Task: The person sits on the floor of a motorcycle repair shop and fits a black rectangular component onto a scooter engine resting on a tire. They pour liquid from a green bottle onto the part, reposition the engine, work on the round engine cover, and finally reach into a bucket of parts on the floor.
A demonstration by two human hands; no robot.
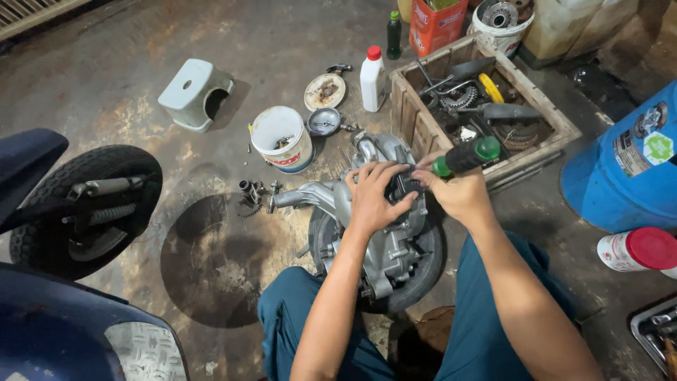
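A grey scooter engine casing (384,243) with a small black tyre (423,271) lies on the stained floor between my knees. My left hand (374,194) rests flat on top of the casing, fingers spread over a dark part. My right hand (458,192) is closed around a screwdriver with a black and green handle (467,156); its tip points down into the casing and is hidden by my fingers.
A wooden crate (412,116) of tools and gears stands just behind. A white bucket (282,139), a white bottle (371,77), a round metal cover (324,92) and loose parts (252,194) lie left of it. A grey stool (194,93), a scooter wheel (84,208) and a blue drum (627,169) surround me.
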